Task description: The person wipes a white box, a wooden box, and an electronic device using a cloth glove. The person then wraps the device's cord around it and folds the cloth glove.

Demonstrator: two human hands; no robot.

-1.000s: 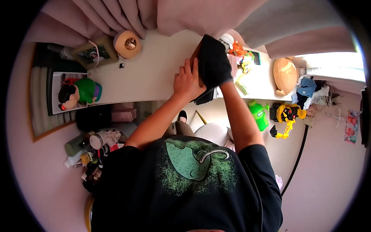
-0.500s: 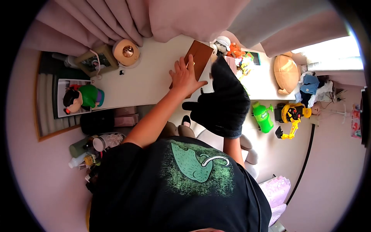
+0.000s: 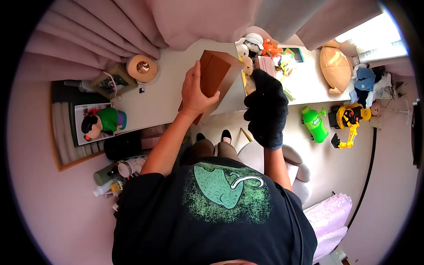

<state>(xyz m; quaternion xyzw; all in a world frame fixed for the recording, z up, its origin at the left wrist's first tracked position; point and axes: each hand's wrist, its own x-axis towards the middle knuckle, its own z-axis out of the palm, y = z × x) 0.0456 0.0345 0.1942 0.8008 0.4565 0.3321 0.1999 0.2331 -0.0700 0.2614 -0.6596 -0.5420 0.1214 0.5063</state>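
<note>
The left hand [image 3: 195, 99], thumb spread wide, clasps a tilted brown box [image 3: 217, 76] over the tabletop's [image 3: 171, 81] front edge, probably to steady it; the right hand [image 3: 266, 102], black-gloved, half-curls, contents hidden

A black glove [image 3: 270, 126] hides the right hand [image 3: 267, 106]; the left hand [image 3: 198, 96] covers part of the brown box [image 3: 221, 77]; curtains [image 3: 198, 22] hide the table's [image 3: 170, 97] far edge.

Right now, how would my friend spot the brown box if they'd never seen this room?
Find the white desk below the pink curtain. Near its front edge, the person's bare left hand touches the brown box. Unlike the rounded toys just to its right, it has plain, straight-edged sides.
</note>
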